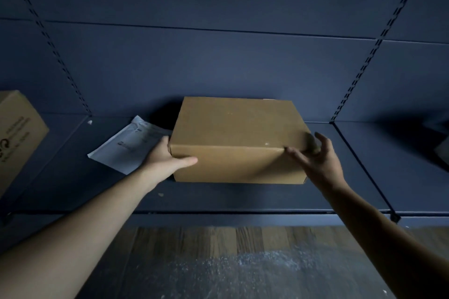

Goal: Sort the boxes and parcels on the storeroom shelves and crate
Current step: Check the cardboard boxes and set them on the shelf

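On shelf point(243, 199): box point(238, 128) flat, long axis left-right

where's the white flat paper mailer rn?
Head view, left of centre: the white flat paper mailer lies on the dark blue metal shelf, just left of the plain brown cardboard box, beyond the left hand.
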The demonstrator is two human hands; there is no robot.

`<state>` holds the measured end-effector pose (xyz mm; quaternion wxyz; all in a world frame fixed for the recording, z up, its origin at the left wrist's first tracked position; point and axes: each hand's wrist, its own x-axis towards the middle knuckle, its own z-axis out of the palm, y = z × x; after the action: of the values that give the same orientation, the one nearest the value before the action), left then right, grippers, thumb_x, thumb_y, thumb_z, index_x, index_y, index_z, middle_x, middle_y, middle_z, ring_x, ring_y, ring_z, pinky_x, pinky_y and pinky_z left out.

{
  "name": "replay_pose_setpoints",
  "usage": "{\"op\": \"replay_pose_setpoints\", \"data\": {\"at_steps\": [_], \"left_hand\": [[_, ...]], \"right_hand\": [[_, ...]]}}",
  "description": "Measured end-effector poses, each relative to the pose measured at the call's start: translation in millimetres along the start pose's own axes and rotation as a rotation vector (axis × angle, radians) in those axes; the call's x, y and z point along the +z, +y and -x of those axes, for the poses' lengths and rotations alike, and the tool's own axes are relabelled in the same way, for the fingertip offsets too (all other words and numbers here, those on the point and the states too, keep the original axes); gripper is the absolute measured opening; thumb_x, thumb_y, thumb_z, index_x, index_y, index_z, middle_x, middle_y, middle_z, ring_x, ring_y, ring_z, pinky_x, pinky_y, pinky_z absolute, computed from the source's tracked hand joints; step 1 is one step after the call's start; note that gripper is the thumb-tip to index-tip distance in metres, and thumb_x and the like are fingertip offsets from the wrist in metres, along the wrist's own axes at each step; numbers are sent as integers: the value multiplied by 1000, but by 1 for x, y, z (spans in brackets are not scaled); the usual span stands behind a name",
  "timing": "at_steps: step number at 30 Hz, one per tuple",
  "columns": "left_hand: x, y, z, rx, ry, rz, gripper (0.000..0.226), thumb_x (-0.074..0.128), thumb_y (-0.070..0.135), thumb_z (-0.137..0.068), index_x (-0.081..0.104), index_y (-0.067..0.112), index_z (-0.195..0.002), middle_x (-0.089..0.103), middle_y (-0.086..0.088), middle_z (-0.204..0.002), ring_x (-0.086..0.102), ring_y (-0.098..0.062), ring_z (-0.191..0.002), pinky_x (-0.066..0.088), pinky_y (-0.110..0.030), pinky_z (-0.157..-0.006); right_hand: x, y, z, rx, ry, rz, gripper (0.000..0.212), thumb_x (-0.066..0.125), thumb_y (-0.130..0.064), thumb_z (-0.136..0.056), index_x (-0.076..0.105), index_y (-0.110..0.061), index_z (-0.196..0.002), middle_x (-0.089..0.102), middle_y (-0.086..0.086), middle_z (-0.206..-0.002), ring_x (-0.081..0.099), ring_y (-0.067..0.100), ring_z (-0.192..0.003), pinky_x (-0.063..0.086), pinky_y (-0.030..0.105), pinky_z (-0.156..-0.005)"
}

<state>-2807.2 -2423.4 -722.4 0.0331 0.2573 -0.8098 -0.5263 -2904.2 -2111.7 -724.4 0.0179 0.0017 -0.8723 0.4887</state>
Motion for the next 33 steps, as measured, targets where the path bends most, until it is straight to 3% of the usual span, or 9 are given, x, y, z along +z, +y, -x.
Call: {"op": "replay_pose_setpoints", "data": {"at_steps": [5, 9, 13, 16, 19, 22, 25, 29, 33], "left_hand": [[-12, 26, -7, 111, 218, 147, 31, 71, 38, -84, 63, 15, -104, 67, 2, -98, 64, -19, -93, 51, -33, -78], [-10, 36, -4, 125, 300, 94, 32, 64, 38, -90, 60, 8, -102, 58, 3, -89, 59, -19, -85, 43, -30, -66], [-7, 34, -3, 111, 319, 111, 32, 61, 36, -92, 59, 6, -103, 50, 8, -86, 56, -21, -89, 47, -36, -78], [-6, 35, -2, 90, 314, 147, 30, 61, 34, -93, 59, 7, -105, 50, 8, -87, 58, -25, -95, 51, -42, -86], [-7, 41, -1, 57, 346, 80, 31, 62, 35, -91, 57, 10, -108, 57, -2, -99, 58, -30, -102, 51, -44, -87], [-4, 50, 5, 124, 468, -275, 58, 66, 32, -87, 43, 13, -137, 38, -14, -138, 38, -36, -126, 41, -46, -100], [13, 66, 29, 467, 402, -622, 92, 73, 38, -80, 19, 25, -153, 9, -9, -157, 18, -33, -136, 28, -45, -109], [50, 83, 52, 696, 47, -968, 127, 79, 55, -68, -18, 39, -149, -26, -1, -157, -24, -25, -145, -3, -55, -118], [81, 94, 62, 750, 15, -1177, 144, 80, 57, -64, -41, 30, -137, -37, -10, -153, -31, -32, -142, -8, -62, -115]], "right_hand": [[-15, -22, -13, 114, 98, -444, 44, 54, -50, -94, 62, -12, -115, 63, 3, -96, 57, 23, -99, 43, 29, -74], [-14, -27, -10, 284, -1, -658, 55, 55, -60, -89, 56, -22, -128, 60, 4, -123, 55, 24, -117, 44, 32, -75], [-19, -23, -9, 473, -184, -679, 91, 54, -85, -68, 42, -29, -139, 46, 1, -138, 46, 27, -126, 46, 52, -93], [-30, -25, -10, 548, -312, -632, 79, 45, -84, -74, 40, -36, -138, 39, 3, -130, 42, 40, -129, 34, 71, -93], [-36, -29, -11, 588, -385, -612, 74, 46, -78, -78, 43, -33, -136, 43, 7, -126, 46, 42, -119, 36, 71, -91], [-37, -36, -8, 624, -391, -590, 57, 52, -69, -79, 51, -25, -116, 48, 15, -103, 51, 37, -95, 41, 61, -88], [-34, -44, -4, 614, -399, -577, 47, 53, -66, -79, 53, -25, -103, 50, 16, -106, 51, 39, -98, 40, 62, -87], [-29, -59, 6, 591, -382, -559, 46, 57, -64, -78, 49, -25, -102, 52, 13, -115, 53, 38, -104, 44, 59, -80], [-24, -73, 21, 591, -367, -551, 39, 51, -62, -84, 55, -26, -96, 55, 11, -113, 51, 37, -110, 42, 58, -82]]}}
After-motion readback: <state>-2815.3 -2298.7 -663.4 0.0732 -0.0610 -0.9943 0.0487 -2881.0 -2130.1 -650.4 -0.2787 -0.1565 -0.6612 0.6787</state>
